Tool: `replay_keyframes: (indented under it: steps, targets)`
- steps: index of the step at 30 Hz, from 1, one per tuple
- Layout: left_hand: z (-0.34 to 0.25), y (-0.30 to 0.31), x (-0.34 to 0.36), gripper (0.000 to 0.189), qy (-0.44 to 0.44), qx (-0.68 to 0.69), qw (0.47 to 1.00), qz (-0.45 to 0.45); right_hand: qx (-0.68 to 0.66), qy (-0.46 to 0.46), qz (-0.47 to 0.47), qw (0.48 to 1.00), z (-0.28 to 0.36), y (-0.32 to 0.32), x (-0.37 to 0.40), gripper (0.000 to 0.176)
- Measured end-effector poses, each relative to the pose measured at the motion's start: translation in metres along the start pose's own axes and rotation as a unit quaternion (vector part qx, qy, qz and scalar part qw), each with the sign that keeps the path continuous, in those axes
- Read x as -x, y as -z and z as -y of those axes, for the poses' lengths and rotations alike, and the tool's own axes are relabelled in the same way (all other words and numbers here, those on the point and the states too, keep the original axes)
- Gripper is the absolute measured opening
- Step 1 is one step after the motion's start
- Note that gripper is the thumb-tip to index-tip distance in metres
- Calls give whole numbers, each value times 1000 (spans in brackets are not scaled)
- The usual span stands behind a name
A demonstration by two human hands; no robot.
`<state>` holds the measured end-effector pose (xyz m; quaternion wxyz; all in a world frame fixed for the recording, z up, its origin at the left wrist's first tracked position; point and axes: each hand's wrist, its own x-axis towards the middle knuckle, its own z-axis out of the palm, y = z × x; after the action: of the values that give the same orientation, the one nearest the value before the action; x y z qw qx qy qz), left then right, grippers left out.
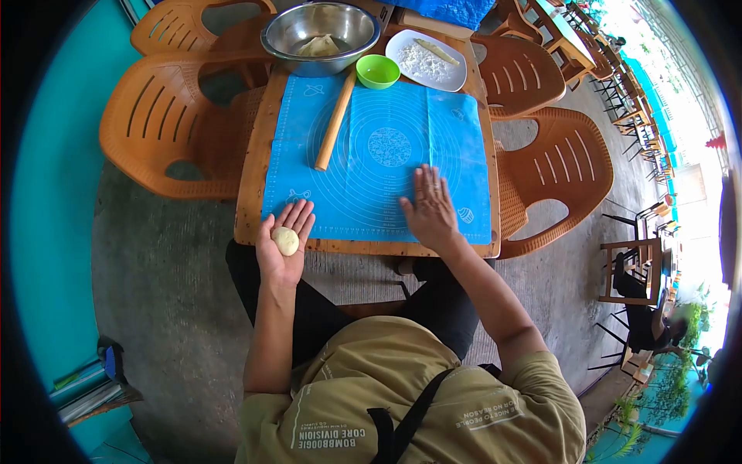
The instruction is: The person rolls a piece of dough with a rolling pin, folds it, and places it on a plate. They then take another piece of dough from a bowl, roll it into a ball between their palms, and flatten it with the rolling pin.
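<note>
A round, pale dough ball (286,240) rests on the upturned palm of my left hand (280,264), just off the table's near left edge, with the fingers stretched out. My right hand (433,210) lies palm down on the blue baking mat (371,197), near its right front part, fingers spread and nothing in them. A wooden rolling pin (335,127) lies slanted on the mat's left half. Beyond it stand a small green bowl (378,72) and a white plate (460,78) with white flour and a strip of dough (436,51).
At the back left of the wooden table (250,185) stands a metal bowl (282,56) with dough (319,46) inside. Blue plastic (456,11) covers something at the far edge. Brown chairs (174,116) flank both sides. Another person (645,325) sits far off to the right.
</note>
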<state>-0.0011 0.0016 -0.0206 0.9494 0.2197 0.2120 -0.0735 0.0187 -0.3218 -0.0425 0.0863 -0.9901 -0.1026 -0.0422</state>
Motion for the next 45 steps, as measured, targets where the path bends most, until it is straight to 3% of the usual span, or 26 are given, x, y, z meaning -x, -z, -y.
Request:
replay_keyframes:
  steps: [2,3,5,7,10,12,13,15,19,23,26,29,31,33,37,39,42,45]
  targets:
    - [1,0,1,62,3,4,1000,2,130,-92,-10,987,-17,1,7,72]
    - [1,-1,2,62,-2,-2,1000,-4,131,-94,-11,987,-14,6,8,72]
    - [1,-4,2,62,-5,-11,1000,-8,38,21,-140,989,-1,9,7,67]
    - [1,-5,3,62,-6,-17,1000,-11,-29,68,-70,995,34,23,6,65]
    - [0,1,1,63,-2,9,1000,13,-83,122,-28,989,33,7,11,67]
    - [0,2,0,62,-3,9,1000,9,-30,47,-21,998,11,3,14,69]
    - [0,2,0,62,-2,8,1000,4,-29,54,-20,998,-4,3,15,69]
    - [0,6,0,62,-8,8,1000,8,105,-90,4,990,-24,11,15,71]
    - [2,6,-1,63,-6,-6,1000,13,80,-83,1,993,-19,33,-18,70]
    - [1,7,-1,65,-6,-7,1000,15,-63,75,-62,993,56,5,-67,66]
    - [1,7,-1,65,-5,-6,1000,16,-85,94,-50,991,81,-26,-93,70]
    - [1,8,-1,65,-4,-5,1000,17,-65,92,-44,993,64,-20,-100,71]
    - [1,6,1,64,-6,-10,1000,7,-56,67,-23,996,34,-16,-105,73]
    - [1,6,1,63,-9,-9,1000,6,1,-72,-39,997,1,-21,-116,74]
    - [1,6,1,60,-6,1,1000,3,41,-150,-30,987,-15,-6,-148,74]
    - [1,4,2,59,-5,8,1000,1,-5,-13,-51,999,9,0,-164,74]
    - [1,5,1,58,-2,12,1000,2,-67,29,-24,997,31,-20,-175,73]
    - [1,6,0,57,-1,-2,1000,3,-44,16,-44,998,15,-26,-166,73]
